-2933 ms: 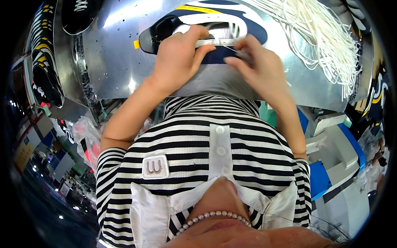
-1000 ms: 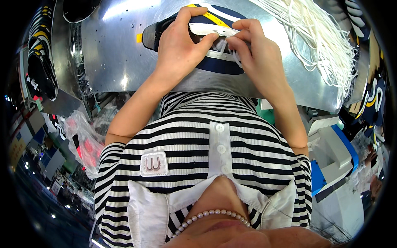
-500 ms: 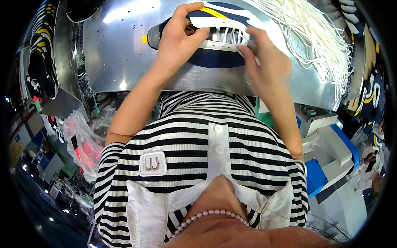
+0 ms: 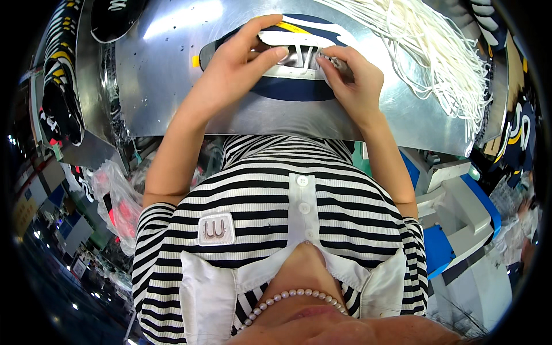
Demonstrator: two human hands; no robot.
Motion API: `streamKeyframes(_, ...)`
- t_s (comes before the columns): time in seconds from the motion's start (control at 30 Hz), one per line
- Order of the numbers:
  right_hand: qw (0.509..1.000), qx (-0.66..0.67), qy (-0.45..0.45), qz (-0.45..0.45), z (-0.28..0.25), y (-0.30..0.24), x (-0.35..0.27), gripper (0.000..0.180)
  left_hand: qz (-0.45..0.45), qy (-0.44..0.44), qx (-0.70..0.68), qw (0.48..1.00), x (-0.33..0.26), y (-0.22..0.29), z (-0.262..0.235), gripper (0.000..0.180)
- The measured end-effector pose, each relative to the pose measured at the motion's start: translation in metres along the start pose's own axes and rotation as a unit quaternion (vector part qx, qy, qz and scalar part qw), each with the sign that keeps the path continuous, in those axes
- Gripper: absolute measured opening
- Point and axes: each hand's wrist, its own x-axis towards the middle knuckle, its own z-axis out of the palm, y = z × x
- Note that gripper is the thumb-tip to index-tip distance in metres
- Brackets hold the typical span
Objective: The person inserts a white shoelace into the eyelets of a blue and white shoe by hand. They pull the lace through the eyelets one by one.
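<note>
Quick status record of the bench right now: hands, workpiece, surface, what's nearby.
left hand: pressing down on the shoe upper, thumb and index finger spread over it
right hand: fingers pinched at the lace area of the shoe upper
shoe upper: navy, white and yellow, lying flat
surface: shiny metal table
nearby: bundle of white laces at the right; stack of dark uppers at the left

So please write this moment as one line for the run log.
left hand: pressing down shoe upper | right hand: pinching lace at eyelets | surface: metal table | nearby: white laces
</note>
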Motion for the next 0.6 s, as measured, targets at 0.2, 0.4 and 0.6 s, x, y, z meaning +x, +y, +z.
streamKeyframes(0.2,0.987,-0.104,-0.030,-0.121,-0.001,0.000,0.007,0.022,0.103,0.024,0.245,0.964,-0.021,0.014,0.017,0.054)
streamKeyframes(0.4,0.974,-0.145,-0.002,-0.172,0.007,0.004,0.019,0.027,0.101,0.004,0.158,0.982,-0.002,-0.002,0.017,0.057)
streamKeyframes(0.6,0.976,-0.127,-0.030,-0.172,0.009,0.005,0.025,0.025,0.113,0.043,0.120,0.985,0.003,-0.008,0.017,0.057)
